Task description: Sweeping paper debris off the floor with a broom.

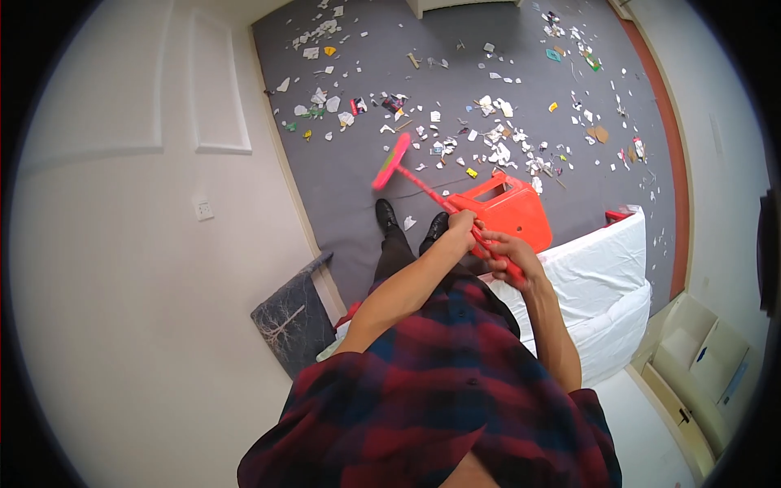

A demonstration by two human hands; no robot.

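A pink broom with a red-patterned handle slants across in front of me. Its head, pink with a green patch, hangs to the left just beyond my shoes and is a little blurred. My left hand is closed around the handle partway along. Nearer to my body, my right hand has its fingers curled on the handle close to its end. Just beyond both hands stands a red plastic stool, partly covered by them and the handle.
Scraps of white paper and coloured bits lie scattered over the grey floor. A bed with white sheets stands at my right. On the left are a wall and a dark cushion with a tree pattern. Cabinets stand at the lower right.
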